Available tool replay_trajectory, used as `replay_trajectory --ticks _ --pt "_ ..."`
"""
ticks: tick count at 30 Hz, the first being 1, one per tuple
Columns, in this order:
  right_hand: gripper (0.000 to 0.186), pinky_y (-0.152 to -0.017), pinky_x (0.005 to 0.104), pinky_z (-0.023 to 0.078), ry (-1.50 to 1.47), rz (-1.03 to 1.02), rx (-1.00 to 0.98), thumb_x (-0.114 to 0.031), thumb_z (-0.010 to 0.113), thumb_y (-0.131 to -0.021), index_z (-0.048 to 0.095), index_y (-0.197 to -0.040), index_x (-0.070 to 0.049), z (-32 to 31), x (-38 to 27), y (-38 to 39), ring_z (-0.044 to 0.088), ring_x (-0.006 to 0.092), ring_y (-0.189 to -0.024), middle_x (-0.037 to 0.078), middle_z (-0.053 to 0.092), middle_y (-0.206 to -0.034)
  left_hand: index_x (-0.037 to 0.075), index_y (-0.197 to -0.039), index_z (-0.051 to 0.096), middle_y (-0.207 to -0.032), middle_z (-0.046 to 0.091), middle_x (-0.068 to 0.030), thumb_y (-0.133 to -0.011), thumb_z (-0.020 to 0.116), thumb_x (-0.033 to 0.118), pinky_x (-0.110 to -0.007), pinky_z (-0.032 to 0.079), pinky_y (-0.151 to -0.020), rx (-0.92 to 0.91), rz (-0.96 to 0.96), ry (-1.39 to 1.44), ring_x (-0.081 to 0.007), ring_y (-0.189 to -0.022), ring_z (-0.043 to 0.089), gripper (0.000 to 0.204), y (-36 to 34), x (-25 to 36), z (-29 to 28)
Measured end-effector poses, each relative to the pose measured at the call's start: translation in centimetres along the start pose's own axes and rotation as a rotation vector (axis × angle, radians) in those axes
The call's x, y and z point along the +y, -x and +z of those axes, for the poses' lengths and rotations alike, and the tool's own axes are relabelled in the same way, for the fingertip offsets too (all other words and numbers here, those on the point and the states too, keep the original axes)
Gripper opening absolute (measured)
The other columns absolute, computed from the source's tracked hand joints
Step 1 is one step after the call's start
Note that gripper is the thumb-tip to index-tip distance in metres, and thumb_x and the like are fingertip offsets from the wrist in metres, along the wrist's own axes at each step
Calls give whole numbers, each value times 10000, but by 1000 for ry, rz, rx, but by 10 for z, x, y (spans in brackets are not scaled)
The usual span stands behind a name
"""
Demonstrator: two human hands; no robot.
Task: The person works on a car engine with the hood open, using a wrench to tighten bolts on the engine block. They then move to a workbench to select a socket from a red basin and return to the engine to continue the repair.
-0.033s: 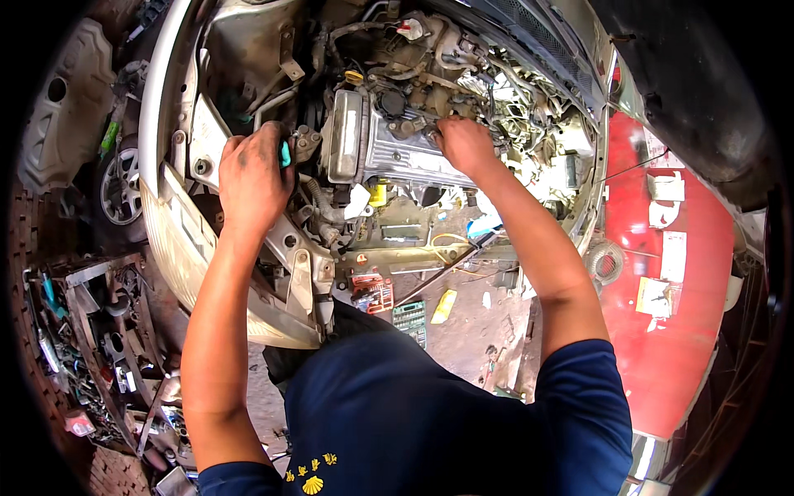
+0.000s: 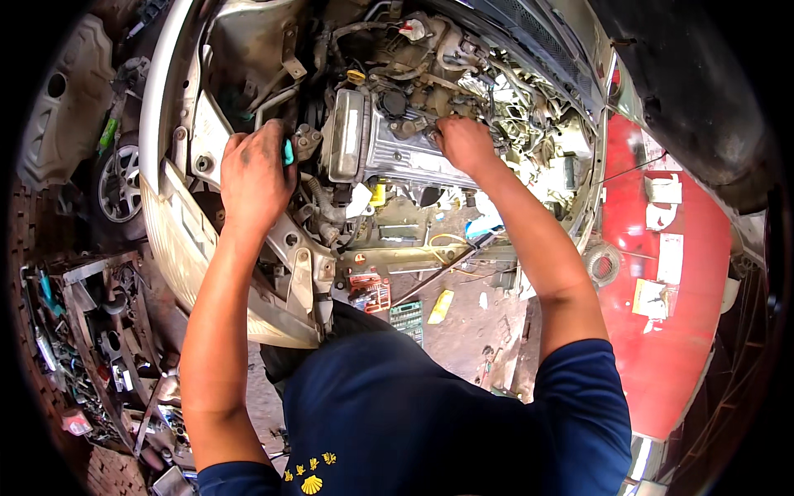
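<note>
My left hand (image 2: 255, 175) is closed at the front side of the engine bay, knuckles up. A teal piece (image 2: 288, 152) shows beside its fingers; the rest of what it grips is hidden. Right beside it is a grimy metal bracket with round bolt heads (image 2: 308, 140). My right hand (image 2: 466, 142) is bent over the far edge of the ribbed silver engine cover (image 2: 405, 153), fingertips pressed together at a small dark fitting (image 2: 432, 135). Whatever lies in those fingers is too small to make out. A round black cap (image 2: 392, 102) sits on the engine close by.
Through the bay, a red socket tray (image 2: 370, 292), a green socket case (image 2: 407, 321) and a yellow packet (image 2: 441, 307) show on the floor. A crowded tool rack (image 2: 112, 347) and a wheel (image 2: 121, 183) stand at left. A red car panel (image 2: 662, 364) is at right.
</note>
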State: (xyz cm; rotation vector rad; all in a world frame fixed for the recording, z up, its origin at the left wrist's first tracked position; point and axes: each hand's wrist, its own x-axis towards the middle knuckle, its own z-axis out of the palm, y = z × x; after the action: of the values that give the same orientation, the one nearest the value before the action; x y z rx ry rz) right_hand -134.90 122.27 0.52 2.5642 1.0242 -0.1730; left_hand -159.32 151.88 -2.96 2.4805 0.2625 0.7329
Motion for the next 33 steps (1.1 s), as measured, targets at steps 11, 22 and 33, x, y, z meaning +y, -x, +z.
replay_trajectory --ticks 11,22,33 --pt "205 -856 559 583 -111 1 146 -230 717 -939 718 -1085 -86 11 -3 10 729 419 -989 179 734 -1109 51 -1082 609 -1007 729 -156 -795 771 64 -450 498 -952 -3 -11 -27 -356 -1003 698 330 1 -1 0" --pt "219 -863 546 595 -39 -32 -11 -245 731 -940 730 -1080 -77 -6 -7 -4 738 405 -992 174 753 -1063 57 -1058 606 -946 700 -186 -791 759 77 -491 492 -904 -17 -2 -18 -418 -938 666 308 1 -2 -2" --pt "199 -873 544 601 -48 -82 214 -116 645 -930 693 -1117 -71 18 -6 5 717 382 -1075 143 720 -1131 51 -983 574 -915 696 -166 -733 769 64 -460 492 -898 -6 -3 -68 -392 -926 668 318 -1 1 -4"
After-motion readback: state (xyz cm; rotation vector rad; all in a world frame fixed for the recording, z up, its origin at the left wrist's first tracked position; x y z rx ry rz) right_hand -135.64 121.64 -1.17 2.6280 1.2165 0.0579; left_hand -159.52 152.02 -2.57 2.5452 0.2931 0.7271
